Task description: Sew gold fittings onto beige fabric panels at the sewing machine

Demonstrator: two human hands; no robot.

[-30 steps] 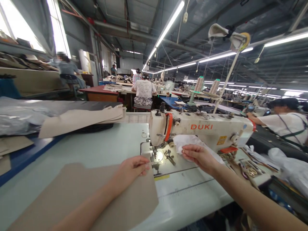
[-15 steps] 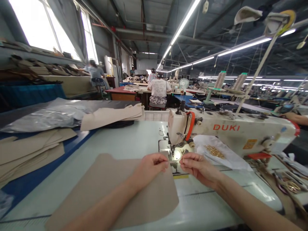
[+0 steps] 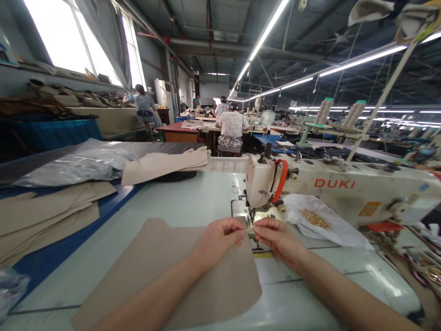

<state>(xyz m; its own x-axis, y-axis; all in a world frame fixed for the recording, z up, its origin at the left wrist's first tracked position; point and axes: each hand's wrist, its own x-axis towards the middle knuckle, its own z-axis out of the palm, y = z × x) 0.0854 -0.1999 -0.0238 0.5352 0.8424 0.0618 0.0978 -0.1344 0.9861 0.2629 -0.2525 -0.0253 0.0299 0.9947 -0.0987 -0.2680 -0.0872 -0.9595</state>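
Note:
A flat taupe fabric panel [image 3: 151, 262] lies on the pale sewing table under my left hand [image 3: 222, 239]. That hand's thumb and forefinger are pinched together by the panel's far right corner; whatever sits between them is too small to name. Just to its right, my right hand [image 3: 277, 239] also pinches, its fingertips nearly meeting the left ones, with a tiny thing I cannot make out. Both hands are right in front of the needle area of a white sewing machine [image 3: 263, 184], which is lit by a small lamp.
Right of the needle, small gold metal pieces [image 3: 313, 218] lie on a white cloth [image 3: 341, 232]. Stacked beige panels [image 3: 55, 216] and a clear plastic bag [image 3: 79, 163] are at the left. Thread cones [image 3: 324, 111] stand behind the machine. A person [image 3: 231, 128] sits ahead.
My right hand has come left, closing most of the gap to my left hand. The view has turned slightly left. The panel stays on the table.

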